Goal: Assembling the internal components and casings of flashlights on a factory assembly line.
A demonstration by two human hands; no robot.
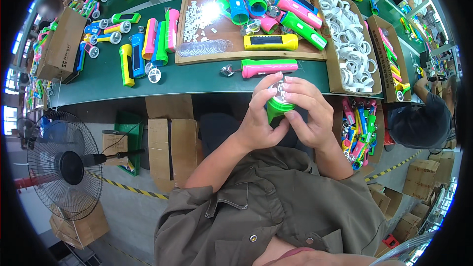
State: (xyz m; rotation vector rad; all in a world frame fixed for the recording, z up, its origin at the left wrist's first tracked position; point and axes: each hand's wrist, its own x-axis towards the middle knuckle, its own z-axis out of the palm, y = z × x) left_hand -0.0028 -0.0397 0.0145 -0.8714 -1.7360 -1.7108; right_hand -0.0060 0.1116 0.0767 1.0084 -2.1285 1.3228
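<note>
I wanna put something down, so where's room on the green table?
Bare green tabletop lies between the round silver reflector and the pink-and-green plastic flashlight, in front of the brown wooden tray. Crowded: the tray's right half, piled with colourful plastic flashlights.

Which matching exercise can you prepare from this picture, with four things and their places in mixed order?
1. White rings
2. Green flashlight
3. Fan
4. Thin clear discs

A. Between left hand and right hand
B. Inside wooden tray
C. Off the table, at the person's left
D. In a cardboard box

Pairs: 1-D; 2-A; 3-C; 4-B
</note>
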